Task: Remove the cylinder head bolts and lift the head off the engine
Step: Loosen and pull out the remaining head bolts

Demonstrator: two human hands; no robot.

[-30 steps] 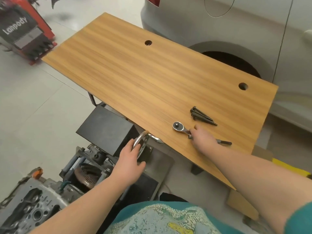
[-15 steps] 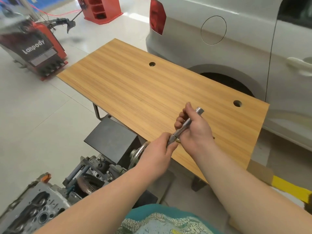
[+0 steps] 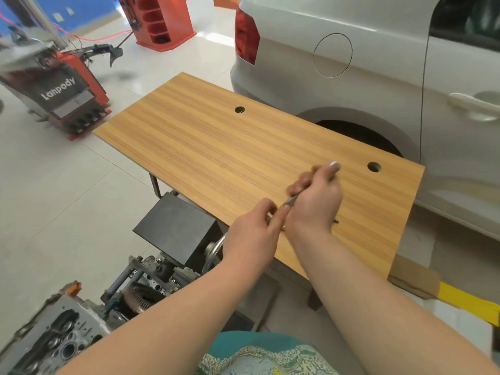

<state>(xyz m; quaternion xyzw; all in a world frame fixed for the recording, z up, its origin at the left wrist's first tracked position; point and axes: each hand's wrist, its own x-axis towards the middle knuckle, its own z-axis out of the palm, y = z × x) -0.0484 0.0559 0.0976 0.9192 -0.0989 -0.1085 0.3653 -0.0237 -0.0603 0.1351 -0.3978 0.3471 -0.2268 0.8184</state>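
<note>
Both my hands grip the ratchet (image 3: 291,199) above the table (image 3: 216,158).

Head view: my right hand (image 3: 315,204) curls round the ratchet's handle, its blurred tip poking out past my fingers toward the far hole in the table; my left hand (image 3: 253,235) pinches the near end, fingers curled on it. The tool is lifted clear of the tabletop. The engine (image 3: 54,339) sits low to my left, well apart from the hands, beside a black box (image 3: 173,228). A silver car (image 3: 378,77) stands just behind the table.
</note>
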